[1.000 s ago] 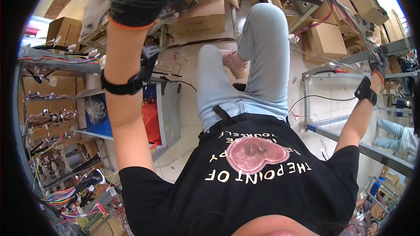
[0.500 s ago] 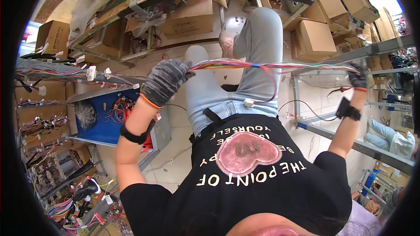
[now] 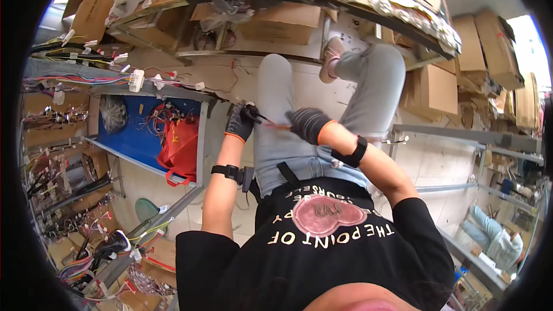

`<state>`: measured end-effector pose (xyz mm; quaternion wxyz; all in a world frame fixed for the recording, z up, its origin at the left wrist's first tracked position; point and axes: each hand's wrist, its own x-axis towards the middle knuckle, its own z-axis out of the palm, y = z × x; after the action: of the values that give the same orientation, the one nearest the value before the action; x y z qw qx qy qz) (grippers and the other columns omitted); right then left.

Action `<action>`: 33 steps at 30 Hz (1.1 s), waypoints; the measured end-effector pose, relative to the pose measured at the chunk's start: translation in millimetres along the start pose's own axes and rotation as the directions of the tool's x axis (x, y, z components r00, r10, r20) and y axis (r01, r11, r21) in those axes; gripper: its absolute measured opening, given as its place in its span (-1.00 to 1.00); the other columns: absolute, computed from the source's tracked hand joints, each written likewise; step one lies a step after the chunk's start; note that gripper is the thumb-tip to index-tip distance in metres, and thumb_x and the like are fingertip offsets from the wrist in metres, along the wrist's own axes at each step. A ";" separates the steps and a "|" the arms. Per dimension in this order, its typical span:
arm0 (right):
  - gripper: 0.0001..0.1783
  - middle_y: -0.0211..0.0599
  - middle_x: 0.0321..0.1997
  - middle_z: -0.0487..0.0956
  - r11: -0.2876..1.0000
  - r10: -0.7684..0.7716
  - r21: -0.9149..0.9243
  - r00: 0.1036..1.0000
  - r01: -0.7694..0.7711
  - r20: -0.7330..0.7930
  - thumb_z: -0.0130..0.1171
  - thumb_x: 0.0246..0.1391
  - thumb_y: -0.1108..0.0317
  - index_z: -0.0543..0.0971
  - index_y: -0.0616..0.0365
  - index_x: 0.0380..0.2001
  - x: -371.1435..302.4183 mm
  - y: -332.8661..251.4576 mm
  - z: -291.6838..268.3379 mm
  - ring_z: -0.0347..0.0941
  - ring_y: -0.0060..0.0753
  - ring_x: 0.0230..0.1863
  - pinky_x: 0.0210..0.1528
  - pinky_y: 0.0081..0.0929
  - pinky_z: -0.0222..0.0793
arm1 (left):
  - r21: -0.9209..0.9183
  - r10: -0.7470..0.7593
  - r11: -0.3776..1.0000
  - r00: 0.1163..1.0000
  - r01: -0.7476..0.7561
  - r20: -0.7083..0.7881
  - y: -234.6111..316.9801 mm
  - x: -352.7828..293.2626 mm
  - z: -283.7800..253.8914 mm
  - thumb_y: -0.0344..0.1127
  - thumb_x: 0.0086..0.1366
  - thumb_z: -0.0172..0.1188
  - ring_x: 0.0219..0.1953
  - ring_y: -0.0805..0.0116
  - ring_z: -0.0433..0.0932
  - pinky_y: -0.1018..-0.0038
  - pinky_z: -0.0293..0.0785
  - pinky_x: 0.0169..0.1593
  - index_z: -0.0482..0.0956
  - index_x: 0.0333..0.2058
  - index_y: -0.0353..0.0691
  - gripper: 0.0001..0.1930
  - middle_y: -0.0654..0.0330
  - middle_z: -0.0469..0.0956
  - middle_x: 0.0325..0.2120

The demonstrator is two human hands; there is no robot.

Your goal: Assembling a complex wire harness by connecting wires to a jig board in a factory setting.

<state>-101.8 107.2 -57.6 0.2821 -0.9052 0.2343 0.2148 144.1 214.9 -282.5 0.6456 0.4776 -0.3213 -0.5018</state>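
Both hands gloved, near each other but apart, in front of the lower body. Left hand [image 3: 240,122]: fingers curled inward, to the left of the left thigh [image 3: 275,89]; left forearm [image 3: 230,151] runs nearly straight forward. Right hand [image 3: 311,125]: fingers curled and directed leftward, outline slightly blurred; right forearm [image 3: 379,170] angles forward and inward from a bent elbow. Right knee [image 3: 389,63] bent and splayed outward, right foot [image 3: 331,60] set inward of it.

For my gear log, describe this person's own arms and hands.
The left hand and right hand wear dark grey, streaked, orange-edged gloves. Each arm has a black strap; the left one bears a dark, boxy device. The sleeves are short and black.
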 end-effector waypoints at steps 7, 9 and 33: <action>-0.42 -0.02 -0.20 0.48 0.767 -0.428 0.484 0.898 0.421 -0.102 0.00 -0.06 0.53 0.28 0.09 0.12 2.0 -58.3 -26.8 0.43 -0.07 -0.22 -0.15 -0.36 0.34 | -0.782 -0.507 0.511 0.860 0.356 0.059 212.7 29.7 72.4 -0.16 0.15 0.12 -0.48 0.35 0.45 0.44 0.46 -0.37 0.44 -0.17 -0.26 -0.66 0.14 0.49 -0.43; -0.48 -0.05 -0.15 0.50 0.663 -0.561 0.489 0.809 0.567 -0.178 0.00 -0.05 0.53 0.33 0.15 0.07 15.4 -34.8 -20.0 0.42 -0.06 -0.14 -0.05 -0.38 0.33 | -0.526 -0.460 0.791 0.871 0.312 -0.175 242.7 24.0 95.3 -0.10 0.17 0.12 -0.52 0.38 0.43 0.49 0.37 -0.48 0.41 -0.07 -0.14 -0.61 0.21 0.45 -0.50; -0.87 -0.23 -0.47 0.57 0.421 0.469 0.675 0.492 0.606 -0.733 0.09 0.04 0.44 0.57 0.26 -0.40 154.2 4.2 -171.7 0.49 -0.37 -0.44 -0.33 -0.49 0.36 | 0.063 -0.529 0.845 0.848 0.530 -0.036 231.0 6.9 44.2 -0.43 0.14 0.16 -0.44 0.43 0.40 0.46 0.40 -0.35 0.19 0.16 -0.14 -0.41 0.24 0.46 -0.43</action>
<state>63.1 -47.5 -11.2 0.5694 -0.5816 0.3697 -0.4481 185.4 204.5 -51.1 0.4678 0.5743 -0.1890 -0.6447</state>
